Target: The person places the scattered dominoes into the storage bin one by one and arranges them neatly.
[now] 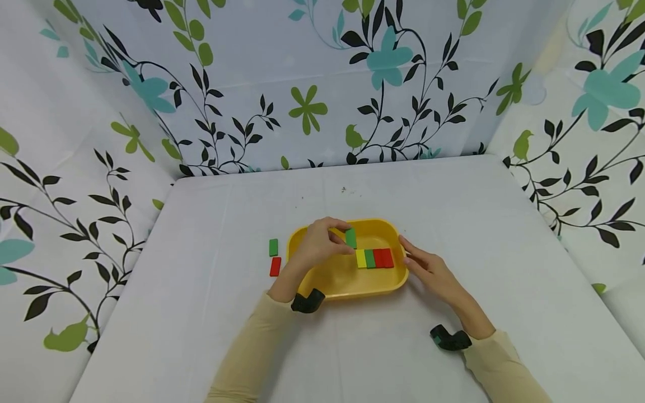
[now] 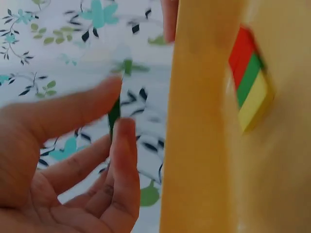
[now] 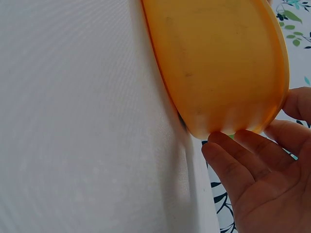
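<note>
In the head view my left hand [image 1: 318,244] is over the left part of a yellow tray [image 1: 347,288], pinching a flat green block [image 1: 351,238] between thumb and fingers. In the left wrist view the same green block [image 2: 114,115] shows edge-on between the fingertips. To its lower right, a yellow block [image 1: 361,258], a green block [image 1: 370,258] and red blocks [image 1: 383,258] lie side by side in a row in the tray. My right hand [image 1: 432,272] touches the tray's right end from outside; in the right wrist view its fairly straight fingers [image 3: 231,167] rest against the wall.
Left of the tray, a green block [image 1: 274,247] and a red block [image 1: 275,266] lie on the white-covered table [image 1: 201,313]. Patterned cloth [image 1: 242,95] hangs at the back and both sides. A black strap-like device [image 1: 308,301] sits at each wrist.
</note>
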`<act>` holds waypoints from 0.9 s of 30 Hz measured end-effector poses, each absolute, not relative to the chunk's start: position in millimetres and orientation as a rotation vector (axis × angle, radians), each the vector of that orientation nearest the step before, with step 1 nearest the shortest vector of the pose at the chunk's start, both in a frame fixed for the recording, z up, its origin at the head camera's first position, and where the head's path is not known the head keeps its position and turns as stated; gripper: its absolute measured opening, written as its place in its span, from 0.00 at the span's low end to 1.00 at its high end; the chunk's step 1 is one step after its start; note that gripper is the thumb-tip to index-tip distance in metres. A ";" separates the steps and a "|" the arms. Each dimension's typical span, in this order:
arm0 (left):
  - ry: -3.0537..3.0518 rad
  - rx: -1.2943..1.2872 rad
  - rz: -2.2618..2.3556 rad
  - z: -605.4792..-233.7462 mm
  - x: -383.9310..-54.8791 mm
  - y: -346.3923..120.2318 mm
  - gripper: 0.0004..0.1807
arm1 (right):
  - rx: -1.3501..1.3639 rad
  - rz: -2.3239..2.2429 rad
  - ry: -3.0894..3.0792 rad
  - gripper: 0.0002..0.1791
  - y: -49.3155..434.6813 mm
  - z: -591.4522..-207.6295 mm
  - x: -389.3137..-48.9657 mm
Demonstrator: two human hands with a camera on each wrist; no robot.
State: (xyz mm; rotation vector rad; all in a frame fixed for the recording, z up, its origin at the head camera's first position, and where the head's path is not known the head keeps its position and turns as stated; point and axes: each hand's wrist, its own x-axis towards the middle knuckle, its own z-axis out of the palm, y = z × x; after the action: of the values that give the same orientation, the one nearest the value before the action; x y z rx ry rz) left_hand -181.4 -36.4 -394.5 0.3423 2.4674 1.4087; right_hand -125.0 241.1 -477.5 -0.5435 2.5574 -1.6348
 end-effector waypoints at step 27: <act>2.488 0.200 1.190 -444.5 -186.8 -23.8 0.28 | -0.565 -1.608 2.611 0.27 239.0 -479.0 -125.0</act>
State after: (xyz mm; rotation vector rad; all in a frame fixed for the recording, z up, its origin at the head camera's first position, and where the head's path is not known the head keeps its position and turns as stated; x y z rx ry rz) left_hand -186.8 -23.8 -444.5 0.2000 2.4879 1.1895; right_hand -125.0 239.0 -479.0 -0.5655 2.6108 -1.6076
